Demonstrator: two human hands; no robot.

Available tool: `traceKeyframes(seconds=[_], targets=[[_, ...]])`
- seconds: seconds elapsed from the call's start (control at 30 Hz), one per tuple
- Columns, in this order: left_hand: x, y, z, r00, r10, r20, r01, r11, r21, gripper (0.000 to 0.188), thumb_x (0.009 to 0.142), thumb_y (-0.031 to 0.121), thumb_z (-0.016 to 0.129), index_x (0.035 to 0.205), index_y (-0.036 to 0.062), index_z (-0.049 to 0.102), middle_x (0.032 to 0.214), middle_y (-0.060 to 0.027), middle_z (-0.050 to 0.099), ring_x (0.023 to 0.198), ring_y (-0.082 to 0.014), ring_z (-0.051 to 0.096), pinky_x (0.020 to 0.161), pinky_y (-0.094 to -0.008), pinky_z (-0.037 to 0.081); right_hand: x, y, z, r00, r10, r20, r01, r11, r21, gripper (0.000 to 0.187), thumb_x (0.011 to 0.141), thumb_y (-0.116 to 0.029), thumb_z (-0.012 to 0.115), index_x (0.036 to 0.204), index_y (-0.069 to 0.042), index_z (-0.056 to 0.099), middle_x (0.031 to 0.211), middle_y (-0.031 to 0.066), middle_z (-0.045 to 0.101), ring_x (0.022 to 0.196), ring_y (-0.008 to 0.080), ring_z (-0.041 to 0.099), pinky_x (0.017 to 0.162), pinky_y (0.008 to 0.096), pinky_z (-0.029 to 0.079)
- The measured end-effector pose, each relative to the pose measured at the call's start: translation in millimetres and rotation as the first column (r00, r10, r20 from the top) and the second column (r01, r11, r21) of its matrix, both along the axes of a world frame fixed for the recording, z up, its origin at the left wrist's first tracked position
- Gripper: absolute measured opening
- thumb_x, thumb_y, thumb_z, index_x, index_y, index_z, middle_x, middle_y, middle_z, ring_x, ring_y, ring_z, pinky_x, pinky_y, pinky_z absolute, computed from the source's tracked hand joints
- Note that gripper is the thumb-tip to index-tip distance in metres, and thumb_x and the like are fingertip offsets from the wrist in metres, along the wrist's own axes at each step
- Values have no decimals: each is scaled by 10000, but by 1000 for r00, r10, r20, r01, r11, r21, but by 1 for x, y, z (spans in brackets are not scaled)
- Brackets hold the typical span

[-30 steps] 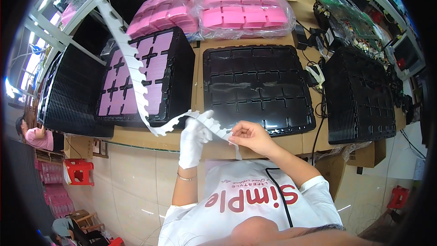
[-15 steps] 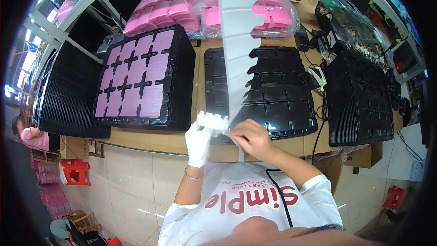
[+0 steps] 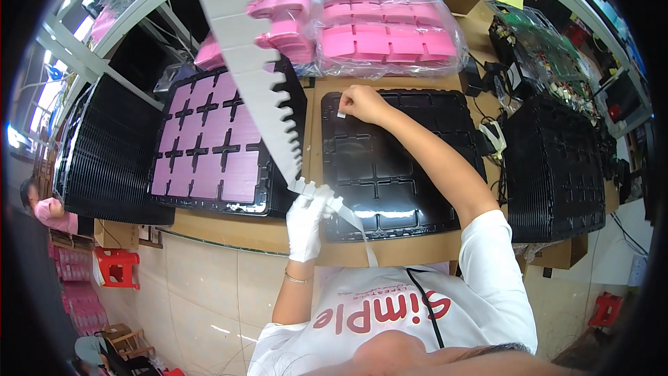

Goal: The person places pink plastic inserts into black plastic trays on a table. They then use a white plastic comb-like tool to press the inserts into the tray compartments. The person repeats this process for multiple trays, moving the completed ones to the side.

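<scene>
My left hand (image 3: pixel 305 226), in a white glove, is closed on the lower end of a long white tooth-edged strip (image 3: pixel 243 56). The strip rises from it across the upper left of the view, and a narrow tail (image 3: pixel 355 219) trails down towards the table edge. My bare right hand (image 3: pixel 365 106) is pinched over the far left corner of a black moulded tray (image 3: pixel 410 198). Between its fingertips a small white tab (image 3: pixel 341 115) shows, at or just above the tray's rim; whether it touches cannot be told.
Left stand a stack of black trays with pink pads (image 3: pixel 209 143) and another black stack (image 3: pixel 104 153). More black trays (image 3: pixel 553 167) rise at the right, near cables and a bin of circuit boards (image 3: pixel 543 49). Bagged pink foam (image 3: pixel 390 28) lies behind. Red stools (image 3: pixel 118 268) stand on the floor.
My right hand has left the strip beside my left hand and reached to the tray's far left corner with a white tab. The strip has swung to the left.
</scene>
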State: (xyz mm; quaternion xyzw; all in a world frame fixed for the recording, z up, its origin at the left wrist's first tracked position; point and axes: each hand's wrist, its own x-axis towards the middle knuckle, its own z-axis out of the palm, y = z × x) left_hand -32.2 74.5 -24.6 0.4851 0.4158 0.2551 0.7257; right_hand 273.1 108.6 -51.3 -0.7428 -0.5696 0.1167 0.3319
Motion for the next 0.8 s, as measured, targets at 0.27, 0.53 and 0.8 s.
traceKeyframes(seconds=[0.27, 0.53, 0.8], targets=[[-6, 6, -8, 996, -86, -7, 86, 996, -24, 261, 887, 150, 690, 1060, -45, 699, 895, -75, 716, 734, -88, 642, 649, -206, 490, 1, 16, 11, 991, 24, 130, 6, 974, -227, 146, 723, -166, 732, 778, -31, 731, 809, 184, 706, 804, 340, 691, 752, 437, 541], [-7, 8, -12, 995, -96, -36, 95, 995, -18, 265, 899, 150, 682, 1084, -40, 676, 964, -79, 709, 781, -89, 642, 687, -211, 496, 0, 20, 13, 992, 12, 122, 19, 969, -247, 187, 720, -185, 744, 798, -16, 742, 839, 201, 712, 831, 345, 697, 786, 435, 551], [-1, 2, -7, 999, -31, 21, 31, 999, -6, 155, 895, 111, 693, 958, -27, 659, 808, -53, 673, 657, -73, 592, 610, -205, 453, 6, 21, -1, 988, -11, 151, 38, 983, -178, 149, 725, -168, 747, 779, -29, 735, 753, 169, 706, 746, 306, 697, 736, 405, 545]])
